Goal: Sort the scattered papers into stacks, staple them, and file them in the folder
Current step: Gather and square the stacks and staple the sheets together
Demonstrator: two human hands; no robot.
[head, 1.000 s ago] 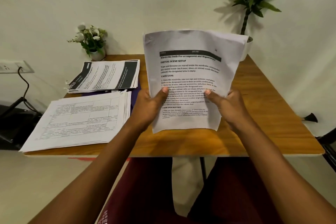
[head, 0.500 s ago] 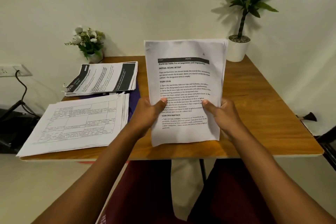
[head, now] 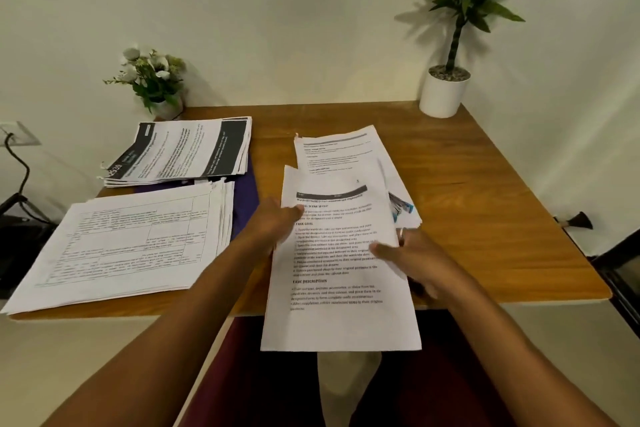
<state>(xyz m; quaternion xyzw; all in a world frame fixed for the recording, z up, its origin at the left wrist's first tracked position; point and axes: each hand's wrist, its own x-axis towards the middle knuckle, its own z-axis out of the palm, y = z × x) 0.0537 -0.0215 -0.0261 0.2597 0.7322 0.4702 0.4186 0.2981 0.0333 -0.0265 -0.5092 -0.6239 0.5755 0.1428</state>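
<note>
Centre front: sheaf [head: 341,274] of printed sheets, top page headed TASK GOAL and TASK DESCRIPTION, gripped from both sides. At its left edge, left hand [head: 277,229], thumb laid over the page face near the top lines, fingers behind. At its right edge, right hand [head: 414,262], thumb on the page face, fingers curled under. Blurred there, with a small shiny bit just above the thumb, maybe a ring, cannot tell. Sheaf tilted low over the table [head: 485,204], upper part above the wood, lower part hanging past the near edge. Just beyond its top and partly under it: loose sheets [head: 337,156] lying flat mid-table, a blue-printed page corner [head: 401,210] poking out at their right side. Left of the hands: purple folder [head: 246,192] flat on the wood, mostly covered by two stacks. Nearer one: grid-form stack [head: 121,246], overhanging the front-left corner. Behind it: dark-banner stack [head: 183,149]. Far left corner: small flower pot [head: 156,83]. Far right corner: white-potted plant [head: 445,94]. Far left, off the table: socket [head: 17,135] with black cable [head: 21,166].
</note>
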